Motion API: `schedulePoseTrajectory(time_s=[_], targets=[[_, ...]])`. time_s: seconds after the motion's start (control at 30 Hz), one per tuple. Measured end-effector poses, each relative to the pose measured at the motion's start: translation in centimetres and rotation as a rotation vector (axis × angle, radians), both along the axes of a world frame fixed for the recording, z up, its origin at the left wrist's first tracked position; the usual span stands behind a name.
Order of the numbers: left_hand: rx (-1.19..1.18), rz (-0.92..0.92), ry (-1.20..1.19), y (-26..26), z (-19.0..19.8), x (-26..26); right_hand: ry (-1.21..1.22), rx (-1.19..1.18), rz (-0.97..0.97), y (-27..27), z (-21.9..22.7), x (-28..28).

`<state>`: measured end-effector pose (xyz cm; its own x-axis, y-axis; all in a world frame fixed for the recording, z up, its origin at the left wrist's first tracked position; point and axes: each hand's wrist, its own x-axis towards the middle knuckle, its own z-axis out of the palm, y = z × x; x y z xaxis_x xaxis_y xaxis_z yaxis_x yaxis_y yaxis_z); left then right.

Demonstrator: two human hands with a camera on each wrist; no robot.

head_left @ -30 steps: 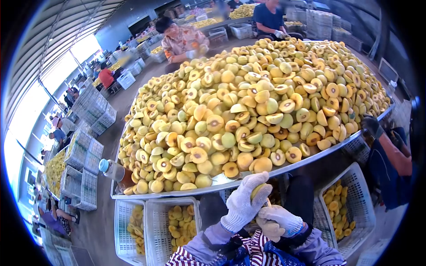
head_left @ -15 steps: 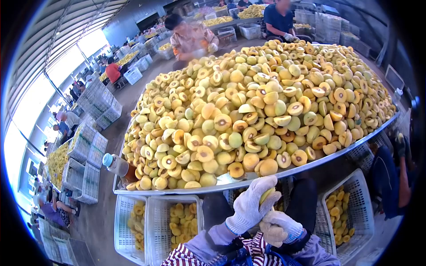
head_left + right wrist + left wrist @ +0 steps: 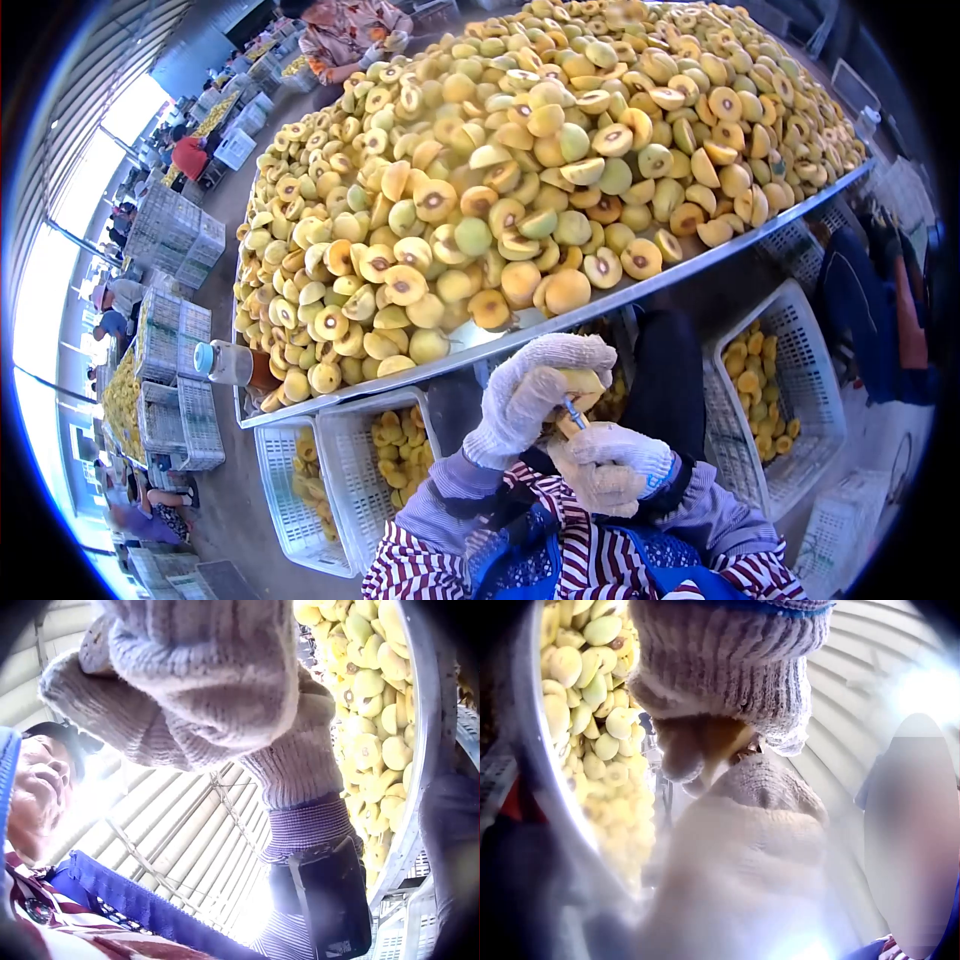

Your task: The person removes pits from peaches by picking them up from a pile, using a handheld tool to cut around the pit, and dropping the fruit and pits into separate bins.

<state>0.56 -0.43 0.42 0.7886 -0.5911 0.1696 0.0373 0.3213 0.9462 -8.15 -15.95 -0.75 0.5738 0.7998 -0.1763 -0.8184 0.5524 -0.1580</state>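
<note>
Both hands wear pale knitted work gloves and are close together above the person's lap. My left hand [image 3: 515, 400] grips a yellow peach half [image 3: 582, 384], its fingers curled round the fruit. Held in my right hand [image 3: 620, 462] is a small hand tool [image 3: 574, 412] with a shiny metal shaft, its tip end at the peach half. The right fingers cover most of its handle. From the left wrist, the peach half [image 3: 731, 746] shows partly under the left glove. In the right wrist view, the right glove [image 3: 202, 690] overlaps the left glove [image 3: 300, 750].
A metal-edged table [image 3: 690, 265] bears a large heap of peach halves [image 3: 480, 200]. A bottle of brown liquid [image 3: 235, 364] lies at its left corner. White crates [image 3: 345, 470] with peach pieces stand left of the legs, another crate [image 3: 815, 400] right. Other people work around.
The head view has tilted down and shifted. The left hand has turned, exposing more of the peach half, and the tool's metal shaft now shows between the hands.
</note>
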Motion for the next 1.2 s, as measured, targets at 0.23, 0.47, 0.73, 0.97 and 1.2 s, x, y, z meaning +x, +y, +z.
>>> schedulePoseTrajectory(time_s=[0.23,0.47,0.73,0.97,1.2], targets=[[0.224,0.009,-0.127,0.2,0.9,0.3,0.208,0.515,-0.005,0.8,-1.7,-0.6],[-0.103,0.031,0.124,-1.1,-0.3,-0.7,0.09,0.3,-0.006,0.4,-1.7,-0.7],[-0.147,0.36,0.638,0.2,-2.0,-2.5,-0.116,0.073,0.183,-1.3,-2.0,0.6],[1.575,1.203,-0.826,14.9,-6.8,0.0,0.14,0.284,0.242,-0.2,-7.1,0.8],[1.326,0.762,-0.535,5.8,-8.7,7.4,-0.2,-0.561,0.252,1.3,0.5,3.8]])
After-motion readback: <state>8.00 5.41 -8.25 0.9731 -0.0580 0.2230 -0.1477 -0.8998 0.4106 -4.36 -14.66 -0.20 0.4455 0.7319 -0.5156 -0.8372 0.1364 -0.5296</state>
